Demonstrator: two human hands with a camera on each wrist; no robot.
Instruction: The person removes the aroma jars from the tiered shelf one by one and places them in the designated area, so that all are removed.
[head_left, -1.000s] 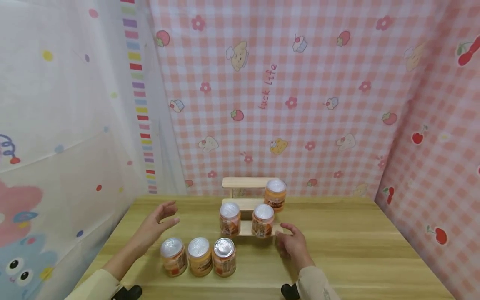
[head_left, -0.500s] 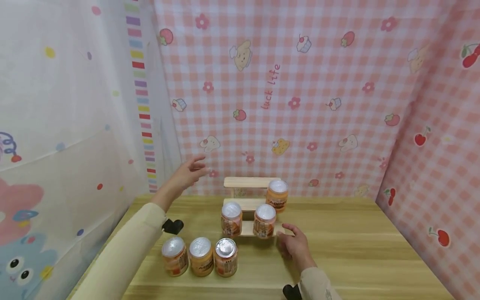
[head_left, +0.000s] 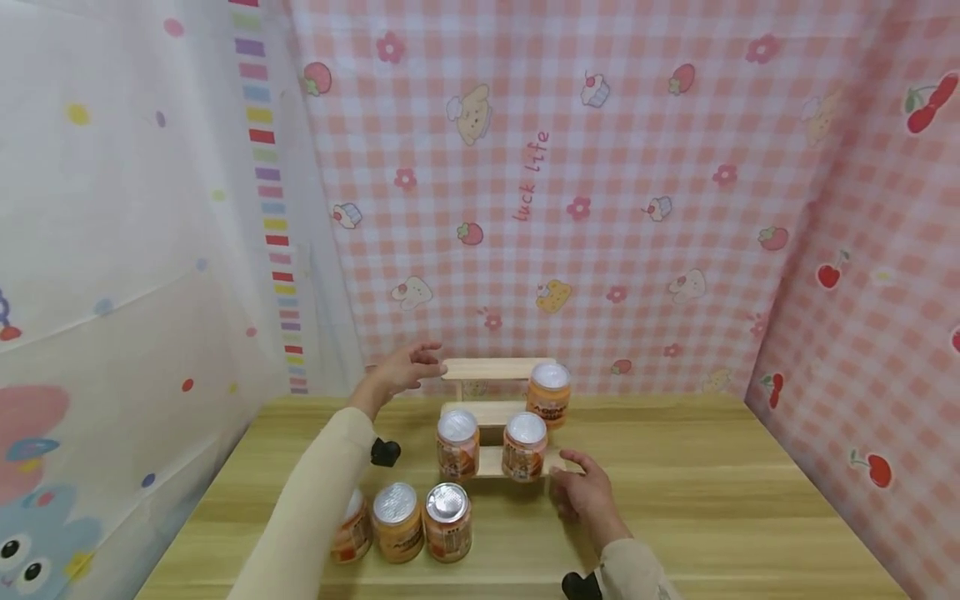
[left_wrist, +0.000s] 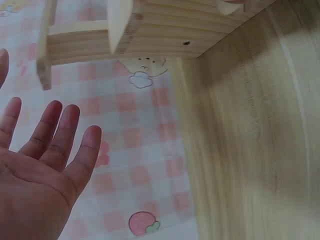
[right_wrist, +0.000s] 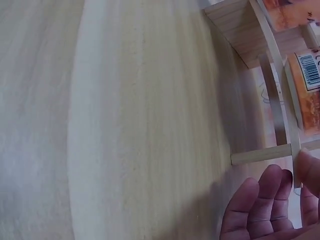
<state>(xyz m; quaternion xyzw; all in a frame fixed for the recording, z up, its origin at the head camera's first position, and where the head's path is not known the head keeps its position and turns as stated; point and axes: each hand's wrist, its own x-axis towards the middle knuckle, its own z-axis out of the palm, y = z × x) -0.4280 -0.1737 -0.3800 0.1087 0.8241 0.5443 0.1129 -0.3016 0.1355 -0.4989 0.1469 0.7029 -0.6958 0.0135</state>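
Note:
A stepped wooden rack [head_left: 491,368] stands at the back of the table. My left hand [head_left: 401,372] is beside the left end of its top board, and the left wrist view shows the spread fingers [left_wrist: 65,132] apart from the wood. With thumb and fingers, my right hand [head_left: 588,492] pinches the right end of the lowest board [right_wrist: 295,167]. On that board are two orange jars with silvery tops, a left jar [head_left: 458,450] and a right jar [head_left: 524,450]. A third jar [head_left: 549,398] sits on the middle board's right side.
Three similar jars stand in a row on the table in front: a left one [head_left: 352,533] partly behind my left sleeve [head_left: 307,508], a middle one [head_left: 397,527] and a right one [head_left: 448,529]. A pink checked curtain [head_left: 600,150] hangs behind the table [head_left: 712,500].
My left hand has moved forward and right, from over the table's left side to the top board's left end. My right hand stays at the rack; the jars keep their places.

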